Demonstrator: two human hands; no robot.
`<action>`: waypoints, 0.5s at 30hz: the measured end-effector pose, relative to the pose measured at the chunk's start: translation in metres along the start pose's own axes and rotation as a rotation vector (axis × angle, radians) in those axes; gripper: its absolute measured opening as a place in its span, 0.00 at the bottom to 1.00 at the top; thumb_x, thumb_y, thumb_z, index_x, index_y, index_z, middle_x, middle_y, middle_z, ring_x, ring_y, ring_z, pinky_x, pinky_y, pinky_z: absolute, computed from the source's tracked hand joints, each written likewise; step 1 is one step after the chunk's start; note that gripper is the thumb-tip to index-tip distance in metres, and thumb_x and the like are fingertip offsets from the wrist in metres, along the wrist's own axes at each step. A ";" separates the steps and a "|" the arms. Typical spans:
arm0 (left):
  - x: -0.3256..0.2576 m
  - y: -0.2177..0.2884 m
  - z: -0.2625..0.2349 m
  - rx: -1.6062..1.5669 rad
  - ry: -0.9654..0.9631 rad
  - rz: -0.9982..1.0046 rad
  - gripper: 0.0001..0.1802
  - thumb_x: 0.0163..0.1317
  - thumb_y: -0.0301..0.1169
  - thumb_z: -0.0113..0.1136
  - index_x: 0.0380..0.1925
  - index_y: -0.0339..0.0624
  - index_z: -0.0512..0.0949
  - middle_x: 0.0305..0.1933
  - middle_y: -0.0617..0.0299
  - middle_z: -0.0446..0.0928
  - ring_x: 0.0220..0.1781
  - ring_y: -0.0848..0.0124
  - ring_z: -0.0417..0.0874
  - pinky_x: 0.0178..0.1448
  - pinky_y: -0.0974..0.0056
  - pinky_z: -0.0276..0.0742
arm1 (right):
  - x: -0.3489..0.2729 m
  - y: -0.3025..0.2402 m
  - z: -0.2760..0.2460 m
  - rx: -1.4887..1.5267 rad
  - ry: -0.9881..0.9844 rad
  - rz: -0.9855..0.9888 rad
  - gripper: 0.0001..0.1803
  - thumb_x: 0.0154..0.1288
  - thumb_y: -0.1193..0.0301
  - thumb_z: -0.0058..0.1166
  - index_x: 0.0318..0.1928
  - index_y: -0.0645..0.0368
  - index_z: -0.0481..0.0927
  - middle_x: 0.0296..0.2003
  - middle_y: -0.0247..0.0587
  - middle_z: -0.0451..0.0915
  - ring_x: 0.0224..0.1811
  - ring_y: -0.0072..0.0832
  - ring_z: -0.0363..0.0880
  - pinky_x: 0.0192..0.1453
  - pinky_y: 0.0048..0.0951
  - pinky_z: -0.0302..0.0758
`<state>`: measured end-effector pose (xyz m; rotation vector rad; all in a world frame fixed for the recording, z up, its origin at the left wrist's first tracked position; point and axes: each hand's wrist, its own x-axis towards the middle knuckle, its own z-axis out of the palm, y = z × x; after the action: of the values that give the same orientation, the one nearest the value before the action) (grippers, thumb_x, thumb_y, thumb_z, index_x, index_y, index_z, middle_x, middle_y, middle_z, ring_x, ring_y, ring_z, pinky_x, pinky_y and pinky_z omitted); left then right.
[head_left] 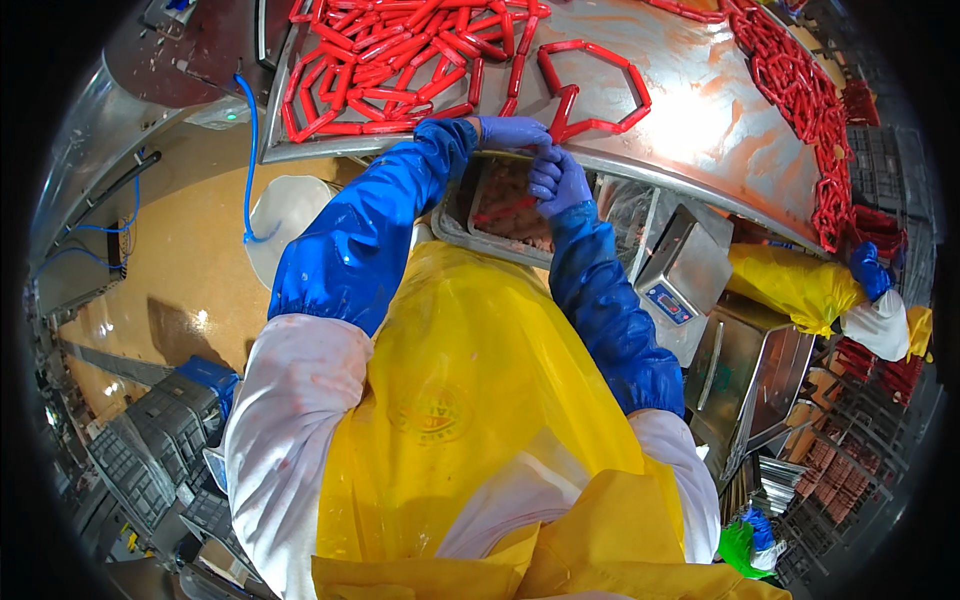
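A chain of red sausage links [640,80] lies in a loop on the steel table, and its near end comes down to my hands at the table's front edge. My left hand [512,132], in a purple glove, is closed with its fingertips pinched on the chain. Close beside and just below it, my gloved right hand [560,180] makes a fist around the chain. A thin red piece [505,210] trails from the fist over a steel tray [485,243] holding pinkish meat. My fingers hide the exact grip.
A large heap of red sausages [400,60] covers the table's left part; more chains [795,85] line its right edge. A digital scale [680,265] stands right of the tray. Grey crates [155,440] are at lower left, a white round bin [285,225] nearer.
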<state>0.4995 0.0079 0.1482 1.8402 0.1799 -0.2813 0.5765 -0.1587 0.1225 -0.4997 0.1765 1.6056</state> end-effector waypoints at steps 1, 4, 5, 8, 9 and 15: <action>-0.008 0.011 0.001 -0.103 -0.004 -0.016 0.26 0.66 0.52 0.56 0.35 0.36 0.83 0.36 0.50 0.84 0.41 0.62 0.84 0.49 0.54 0.77 | 0.004 -0.002 0.002 -0.067 0.047 -0.005 0.14 0.74 0.64 0.43 0.26 0.46 0.69 0.15 0.19 0.48 0.13 0.16 0.43 0.17 0.23 0.43; -0.007 -0.001 -0.003 0.096 0.149 -0.084 0.30 0.70 0.56 0.54 0.39 0.36 0.83 0.28 0.60 0.81 0.32 0.71 0.77 0.43 0.62 0.75 | 0.015 -0.004 -0.014 -0.099 0.092 0.048 0.16 0.75 0.60 0.42 0.31 0.53 0.75 0.14 0.31 0.63 0.13 0.29 0.61 0.17 0.32 0.58; 0.001 -0.011 -0.004 0.120 0.176 -0.076 0.29 0.70 0.55 0.54 0.39 0.37 0.83 0.30 0.60 0.81 0.32 0.71 0.78 0.41 0.63 0.75 | 0.024 0.003 -0.020 -0.610 0.296 -0.329 0.17 0.76 0.59 0.42 0.34 0.55 0.76 0.18 0.37 0.68 0.18 0.36 0.67 0.22 0.37 0.63; 0.013 -0.031 -0.001 -0.074 0.227 -0.152 0.26 0.72 0.52 0.53 0.42 0.39 0.84 0.33 0.62 0.84 0.33 0.72 0.81 0.38 0.65 0.76 | 0.039 0.027 -0.019 -1.551 0.721 -0.937 0.21 0.76 0.54 0.43 0.44 0.60 0.79 0.38 0.61 0.80 0.45 0.59 0.78 0.45 0.54 0.73; 0.012 -0.037 0.001 -0.312 0.216 -0.238 0.24 0.73 0.51 0.53 0.42 0.39 0.84 0.34 0.63 0.84 0.33 0.73 0.82 0.37 0.65 0.77 | 0.041 0.021 -0.019 -1.626 0.638 -0.849 0.20 0.75 0.55 0.44 0.44 0.59 0.79 0.39 0.60 0.81 0.45 0.58 0.79 0.44 0.53 0.74; -0.017 -0.020 -0.007 -0.121 0.375 -0.126 0.19 0.72 0.46 0.56 0.49 0.43 0.83 0.39 0.62 0.87 0.36 0.74 0.85 0.39 0.66 0.79 | 0.008 -0.051 0.047 -2.481 0.664 -0.370 0.13 0.71 0.62 0.52 0.48 0.55 0.81 0.46 0.54 0.82 0.47 0.54 0.81 0.47 0.46 0.77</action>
<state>0.4786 0.0206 0.1369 1.7497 0.5619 -0.0080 0.6161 -0.1272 0.1699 -2.6012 -1.5193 0.3592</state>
